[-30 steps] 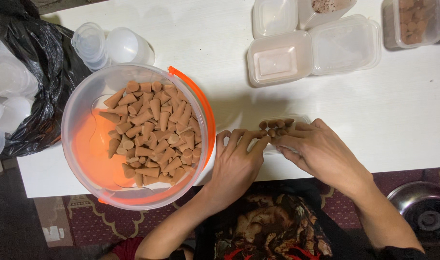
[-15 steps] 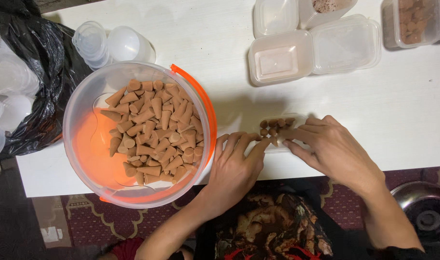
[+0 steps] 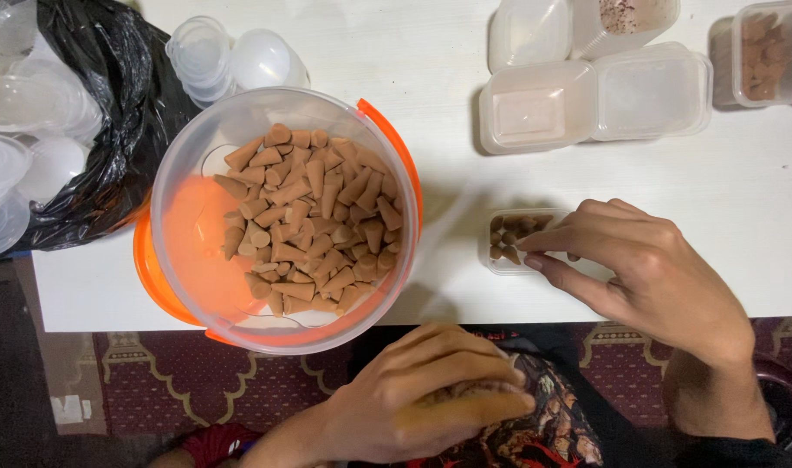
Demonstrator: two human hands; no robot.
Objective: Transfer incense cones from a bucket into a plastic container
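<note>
Small clear box (image 3: 519, 243) of cones by right hand (image 3: 652, 273); lidded, seemingly empty tubs (image 3: 595, 102) behind.

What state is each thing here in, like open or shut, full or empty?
Bucket: open, partly filled with brown cones.
Small clear box: open, cones inside.
Right hand: fingers resting on the small box.
Left hand: curled, off the table; contents unclear.
Empty boxes: lying open.
Far-right box: holds brown pieces.
Black bag: open, holding clear lids.

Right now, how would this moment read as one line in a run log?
right hand: fingers on small clear box of brown cones | left hand: off the table, loosely curled | bucket of cones: untouched
</note>
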